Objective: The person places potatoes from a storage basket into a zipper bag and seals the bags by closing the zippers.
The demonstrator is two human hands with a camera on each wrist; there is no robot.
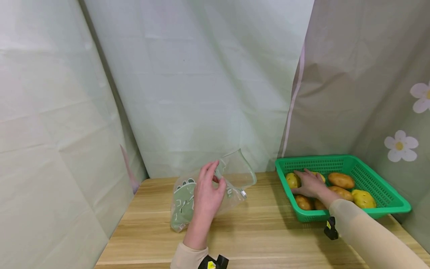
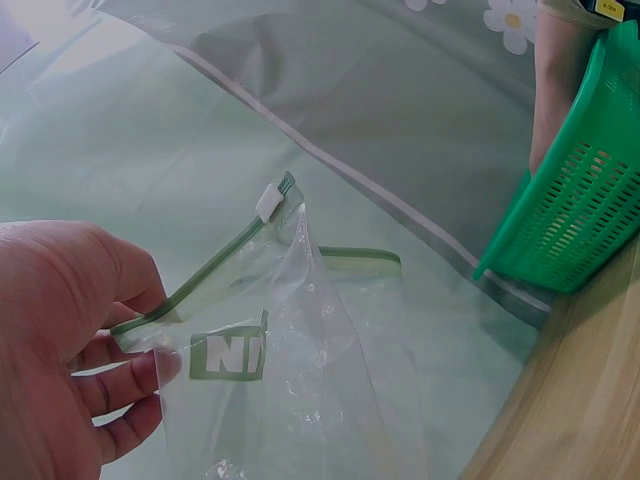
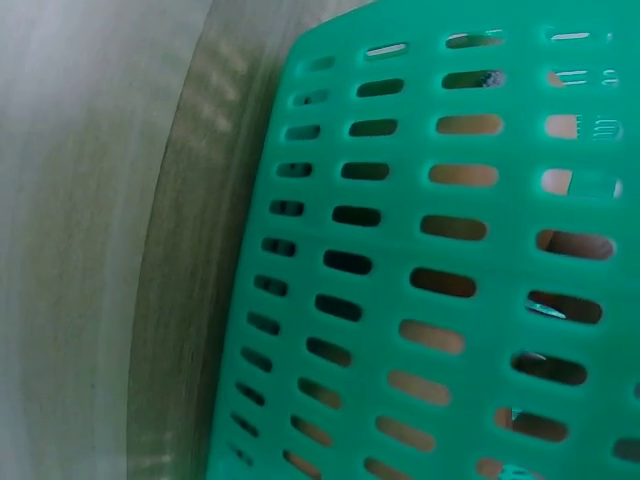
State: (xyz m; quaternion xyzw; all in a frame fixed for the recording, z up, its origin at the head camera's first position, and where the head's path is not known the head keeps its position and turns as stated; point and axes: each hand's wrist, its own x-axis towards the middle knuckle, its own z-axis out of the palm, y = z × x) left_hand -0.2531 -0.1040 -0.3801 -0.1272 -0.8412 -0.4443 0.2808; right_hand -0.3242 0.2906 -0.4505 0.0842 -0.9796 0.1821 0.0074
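A clear zip bag [image 1: 231, 201] with green print and a white slider [image 2: 269, 203] stands on the wooden table. My left hand [image 1: 209, 190] pinches its green-edged rim between thumb and fingers, and the bag's mouth gapes toward the right. In the left wrist view, that hand [image 2: 70, 340] is at the rim's left end. Over at the right, my right hand [image 1: 310, 185] reaches into a green basket [image 1: 391, 198], fingers spread over a yellow potato [image 1: 292, 180]. The right wrist view shows only the basket's slotted wall [image 3: 400, 250]; the hand is hidden there.
Brown potatoes [image 1: 341, 180] and another yellow potato [image 1: 364, 200] lie in the basket, around the right hand. The wooden table [image 1: 141, 224] ends at pale curtains [image 1: 208, 93] behind and on the left. A grey curtain with flowers [image 1: 401, 145] hangs close on the right.
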